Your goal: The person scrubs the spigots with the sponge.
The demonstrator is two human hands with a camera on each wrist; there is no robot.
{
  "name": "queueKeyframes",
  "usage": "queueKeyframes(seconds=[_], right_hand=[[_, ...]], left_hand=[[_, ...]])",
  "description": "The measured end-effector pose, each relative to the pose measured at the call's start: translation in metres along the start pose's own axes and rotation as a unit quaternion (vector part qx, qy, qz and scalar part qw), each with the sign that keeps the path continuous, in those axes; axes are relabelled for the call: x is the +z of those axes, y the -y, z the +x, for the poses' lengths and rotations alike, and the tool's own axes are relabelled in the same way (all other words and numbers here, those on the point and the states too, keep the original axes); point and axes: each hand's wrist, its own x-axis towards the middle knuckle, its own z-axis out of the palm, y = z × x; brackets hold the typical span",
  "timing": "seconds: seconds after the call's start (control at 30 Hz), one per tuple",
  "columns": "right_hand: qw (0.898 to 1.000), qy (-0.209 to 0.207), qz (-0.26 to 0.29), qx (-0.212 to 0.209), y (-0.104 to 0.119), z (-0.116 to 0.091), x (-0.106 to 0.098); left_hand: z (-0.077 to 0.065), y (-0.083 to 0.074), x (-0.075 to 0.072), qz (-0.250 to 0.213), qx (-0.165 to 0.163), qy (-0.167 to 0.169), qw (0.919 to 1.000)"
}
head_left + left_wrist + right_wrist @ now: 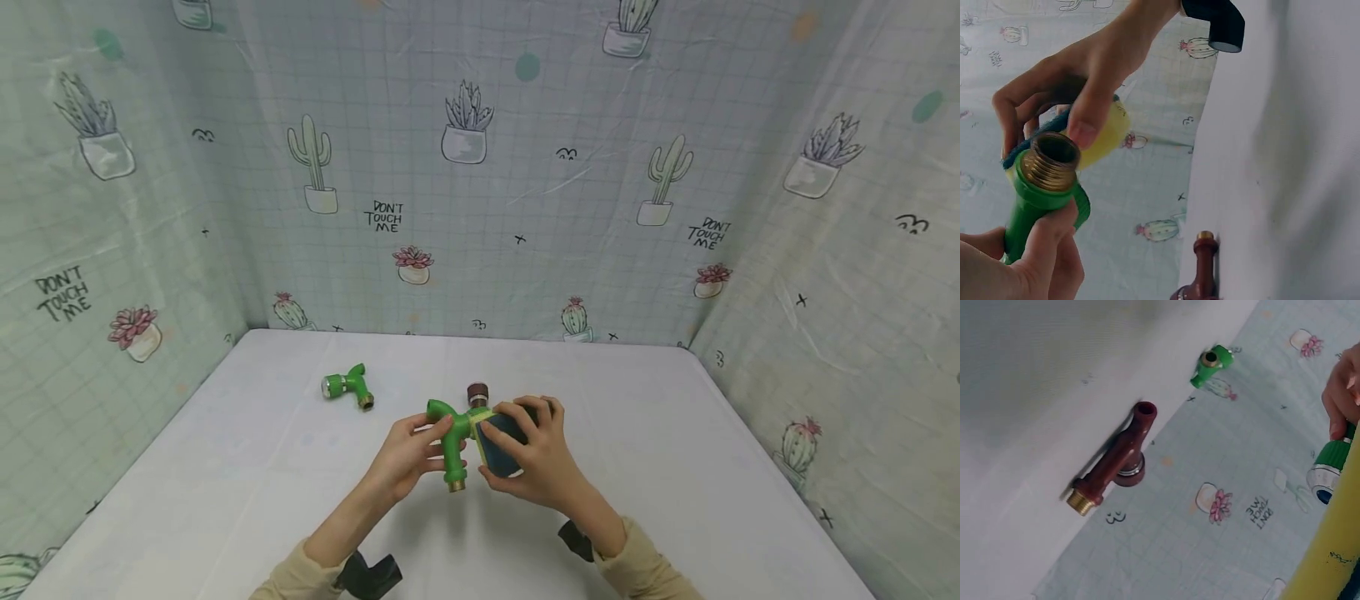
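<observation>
Between the fingers and thumb of my left hand (pixel 405 458) is a green plastic tap (pixel 453 450), its brass threaded end (pixel 1054 169) showing in the left wrist view. My right hand (pixel 546 458) grips a sponge (pixel 495 450) with a dark blue face and a yellow side. The sponge's edge overlaps the tap's handle end in the head view; whether they touch I cannot tell. In the right wrist view, the handle end (pixel 1333 456) of the held tap appears beside the sponge's yellow side.
A brown tap (pixel 1113 459) with a brass thread lies on the white table (pixel 247 467), just beyond my hands. Another green tap (pixel 348 385) lies farther left. Cactus-print cloth (pixel 510 192) hangs behind and along both sides of the table.
</observation>
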Motion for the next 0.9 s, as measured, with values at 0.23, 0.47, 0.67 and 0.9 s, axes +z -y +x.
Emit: queueKeyframes(seconds=[0.23, 0.47, 0.67, 0.9], right_hand=[[0.997, -0.044, -0.023, -0.064, 0.000, -0.008, 0.002], [0.994, -0.094, -0.027, -0.045, -0.005, -0.004, 0.004], [0.991, -0.126, -0.020, -0.040, -0.009, -0.003, 0.002], [0.992, -0.123, 0.007, -0.041, -0.008, 0.002, 0.000]], left_hand=[[0.003, 0.002, -0.002, -0.033, -0.004, -0.034, 0.9988], [-0.001, 0.004, -0.006, 0.003, -0.005, 0.063, 0.9980], [0.002, 0.002, -0.014, -0.057, -0.050, 0.204, 0.9760], [0.003, 0.012, -0.006, -0.057, -0.084, 0.165, 0.9811]])
